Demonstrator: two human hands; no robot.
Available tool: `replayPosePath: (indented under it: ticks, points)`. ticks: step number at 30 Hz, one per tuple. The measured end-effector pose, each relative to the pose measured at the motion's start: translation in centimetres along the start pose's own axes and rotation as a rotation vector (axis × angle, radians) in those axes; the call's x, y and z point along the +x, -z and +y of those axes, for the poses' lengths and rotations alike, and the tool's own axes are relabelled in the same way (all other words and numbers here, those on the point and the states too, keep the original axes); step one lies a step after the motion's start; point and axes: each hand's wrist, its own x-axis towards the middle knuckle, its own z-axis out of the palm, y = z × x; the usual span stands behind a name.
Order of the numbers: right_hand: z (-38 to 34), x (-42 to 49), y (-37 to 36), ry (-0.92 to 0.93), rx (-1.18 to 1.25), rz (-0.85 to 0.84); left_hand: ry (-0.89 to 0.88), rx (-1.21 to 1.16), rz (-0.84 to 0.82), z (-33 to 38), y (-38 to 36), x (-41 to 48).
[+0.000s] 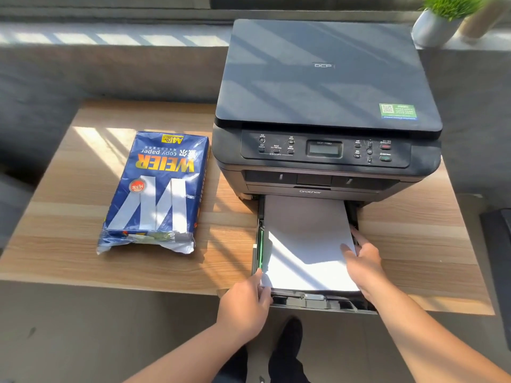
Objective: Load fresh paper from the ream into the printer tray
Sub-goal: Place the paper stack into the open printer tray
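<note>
A dark grey printer (326,106) stands on the right half of a wooden table. Its paper tray (315,301) is pulled out toward me over the table's front edge. A stack of white paper (304,239) lies in the tray, tilted slightly. My left hand (244,302) grips the stack's near left corner. My right hand (362,264) holds the stack's right edge, thumb on top. The blue ream pack (157,189) lies flat on the table left of the printer, its near end torn open.
The wooden table (83,244) has bare surface around the ream and right of the tray. A potted green plant (445,20) sits on the sill behind the printer. A dark object (497,258) stands at the right edge. My shoes (287,352) show below the tray.
</note>
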Motion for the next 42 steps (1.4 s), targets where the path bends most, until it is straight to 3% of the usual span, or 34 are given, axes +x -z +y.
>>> replayPosePath:
  ticks: [6, 11, 17, 19, 22, 29, 36, 42]
  points:
    - [-0.1, 1.7, -2.2, 0.044, -0.049, 0.100, 0.009, -0.011, 0.026, 0.1, -0.1, 0.0]
    - [0.6, 2.5, -4.1, -0.116, -0.180, 0.274, 0.006, -0.004, 0.043, 0.1, -0.3, -0.2]
    - [-0.4, 1.6, -3.9, -0.056, -0.303, 0.245, 0.032, 0.000, 0.067, 0.2, -0.4, -0.1]
    - [-0.9, 0.5, -3.0, 0.050, -0.377, 0.228, 0.055, -0.004, 0.106, 0.3, 0.0, 0.4]
    - [0.7, -1.1, -0.8, 0.253, -0.419, 0.384, 0.073, 0.017, 0.221, 0.5, 0.8, 2.0]
    - [3.7, -0.9, 0.5, 0.132, -0.360, 0.394, 0.031, -0.130, 0.300, 1.5, 0.0, 4.5]
    - [4.5, -0.6, 0.3, 0.006, -0.280, 0.415, 0.048, -0.079, 0.390, 3.0, -1.0, 4.4]
    - [4.3, -0.3, 0.7, 0.030, -0.298, 0.393, -0.011, 0.060, 0.356, 2.8, -1.1, 4.1]
